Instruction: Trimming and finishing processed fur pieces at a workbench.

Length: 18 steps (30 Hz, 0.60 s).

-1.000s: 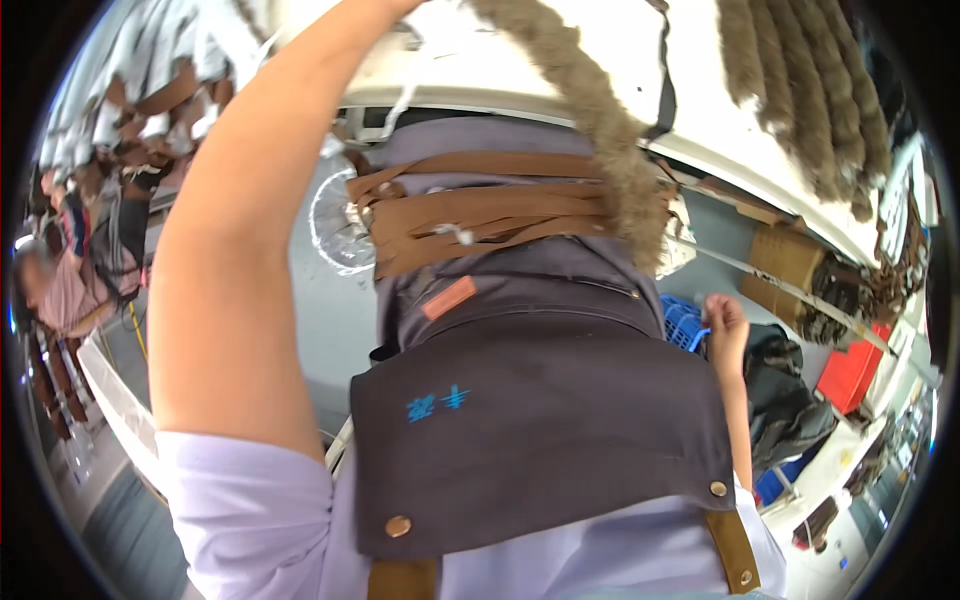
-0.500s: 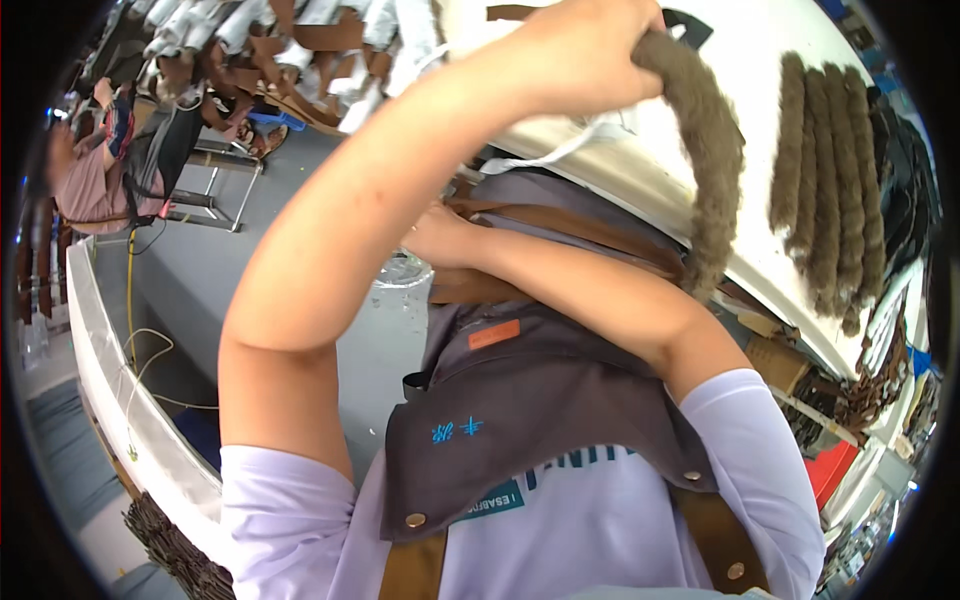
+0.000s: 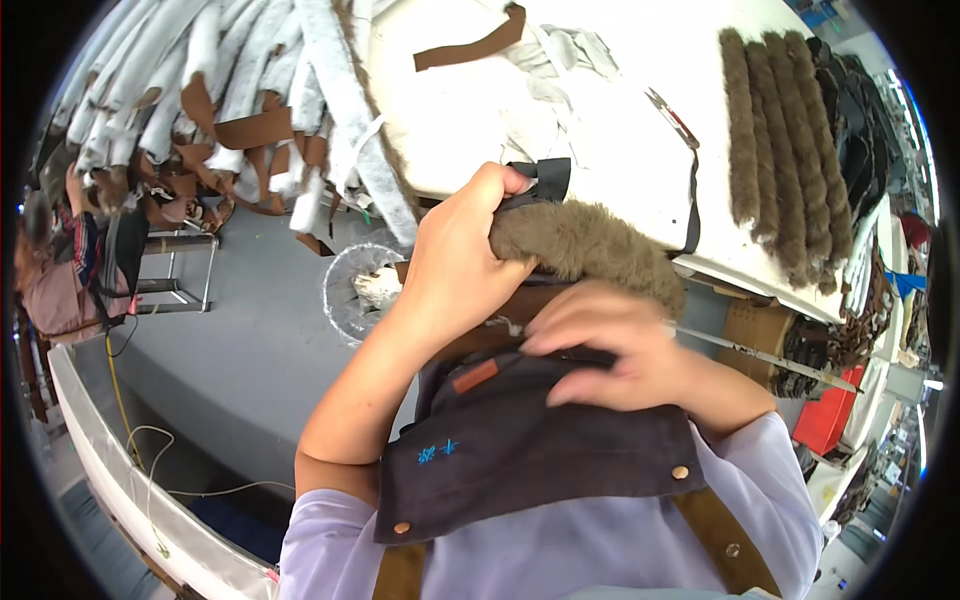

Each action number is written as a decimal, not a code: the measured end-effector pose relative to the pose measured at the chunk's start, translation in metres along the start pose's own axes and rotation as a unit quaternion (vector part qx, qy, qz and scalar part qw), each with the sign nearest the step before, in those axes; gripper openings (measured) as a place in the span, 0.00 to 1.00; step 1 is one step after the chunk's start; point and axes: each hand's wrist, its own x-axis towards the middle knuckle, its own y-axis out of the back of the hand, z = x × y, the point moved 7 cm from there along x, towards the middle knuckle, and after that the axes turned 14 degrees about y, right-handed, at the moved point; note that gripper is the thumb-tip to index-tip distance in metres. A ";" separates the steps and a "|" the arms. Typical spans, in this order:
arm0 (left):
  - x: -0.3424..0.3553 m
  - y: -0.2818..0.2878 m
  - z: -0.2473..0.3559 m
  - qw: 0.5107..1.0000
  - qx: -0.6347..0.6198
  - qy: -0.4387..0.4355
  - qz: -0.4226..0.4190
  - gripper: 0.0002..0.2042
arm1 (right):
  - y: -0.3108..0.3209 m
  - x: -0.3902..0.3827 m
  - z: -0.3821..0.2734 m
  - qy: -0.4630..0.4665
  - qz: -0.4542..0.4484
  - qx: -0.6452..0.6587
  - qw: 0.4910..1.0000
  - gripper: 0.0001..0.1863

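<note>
My left hand (image 3: 465, 255) is closed around one end of a brown fur strip (image 3: 600, 240), with a black fabric band (image 3: 550, 180) sticking out above the thumb. From there the strip bends to the right, over my lap. Just below it hovers my right hand (image 3: 620, 350), fingers apart and slightly blurred, with nothing seen in it. Brown material (image 3: 525, 305) lies between the two hands, above my dark apron (image 3: 540, 430).
On the white table (image 3: 620, 170) are thread snips (image 3: 672, 118), pale fabric scraps (image 3: 560, 60), a brown strip (image 3: 470, 45) and a row of fur strips (image 3: 790, 150). White fur strips (image 3: 230, 60) pile up at far left. A lined bin (image 3: 340, 300) stands below.
My left hand has come down and toward me with the fur strip, away from the table. My right hand has moved from beneath the left forearm to the right, with its fingers spread.
</note>
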 end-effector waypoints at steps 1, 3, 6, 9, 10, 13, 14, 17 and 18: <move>-0.004 0.000 0.002 1.000 -0.007 0.009 -0.001 0.20 | 0.025 0.001 -0.015 0.058 0.035 -0.161 0.985 0.22; -0.009 -0.009 0.006 1.000 0.000 0.027 -0.012 0.23 | 0.051 0.004 -0.022 0.026 0.116 -0.360 0.926 0.28; -0.017 -0.013 0.027 0.995 -0.040 -0.090 0.009 0.30 | 0.050 -0.006 0.014 -0.093 0.082 -0.238 0.963 0.28; -0.024 0.010 0.013 0.992 -0.107 0.004 0.073 0.31 | 0.051 -0.025 0.023 -0.133 0.096 -0.213 0.963 0.26; -0.029 0.016 0.006 0.991 -0.102 -0.011 0.086 0.32 | 0.054 -0.028 0.021 -0.128 0.094 -0.225 0.961 0.24; -0.045 0.035 -0.013 0.990 -0.101 0.034 0.093 0.22 | 0.065 -0.049 0.024 -0.163 0.112 -0.264 0.944 0.25; -0.051 0.042 -0.028 0.993 -0.064 0.081 0.062 0.17 | 0.070 -0.054 0.023 -0.174 0.122 -0.271 0.939 0.25; -0.060 0.045 -0.020 0.980 0.151 0.122 0.032 0.10 | 0.074 -0.051 0.014 -0.100 0.124 -0.296 0.942 0.26; -0.060 0.045 -0.010 0.938 0.327 0.109 0.035 0.09 | 0.074 -0.049 0.012 -0.082 0.118 -0.307 0.941 0.26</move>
